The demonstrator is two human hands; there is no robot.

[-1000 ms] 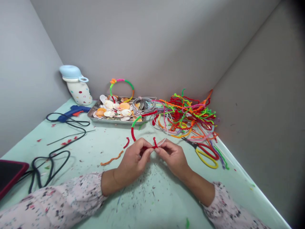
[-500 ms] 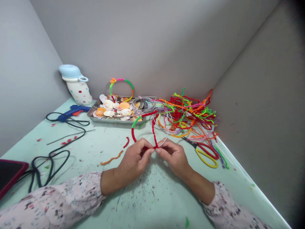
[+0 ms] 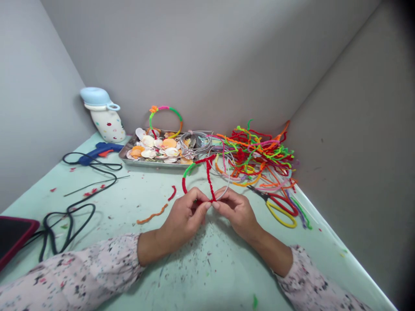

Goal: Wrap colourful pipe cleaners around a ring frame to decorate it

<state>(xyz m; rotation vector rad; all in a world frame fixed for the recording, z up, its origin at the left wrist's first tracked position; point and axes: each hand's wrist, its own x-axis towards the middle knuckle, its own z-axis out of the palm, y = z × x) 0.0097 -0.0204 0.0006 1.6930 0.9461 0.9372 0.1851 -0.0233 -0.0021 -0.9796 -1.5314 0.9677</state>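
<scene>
Between my hands is a wire ring (image 3: 184, 185), partly wrapped in red and green pipe cleaner, with grey wire bare on its right side. My left hand (image 3: 185, 216) is closed, thumb and finger pinching the wrapped part at the near edge. Right beside it, my right hand (image 3: 236, 214) pinches the same spot, where the wrapping meets the bare wire. A red pipe cleaner (image 3: 209, 177) stands up from between the fingertips, its far end close to the ring's far side. The fingers partly hide the pinched part.
Behind are a metal tray of shells (image 3: 155, 164), a finished colourful ring (image 3: 177, 113), coiled grey wire (image 3: 194, 149) and a pile of pipe cleaners (image 3: 256, 151). Scissors (image 3: 280, 209) lie right. Left are a blue glue gun (image 3: 97, 151), its black cord (image 3: 69, 211), a bottle (image 3: 105, 121) and a dark red-edged device (image 3: 16, 237).
The ring has turned slightly, its green and red left side shifting right and its far red part dropping a little. Both hands stay almost in place, still pinching.
</scene>
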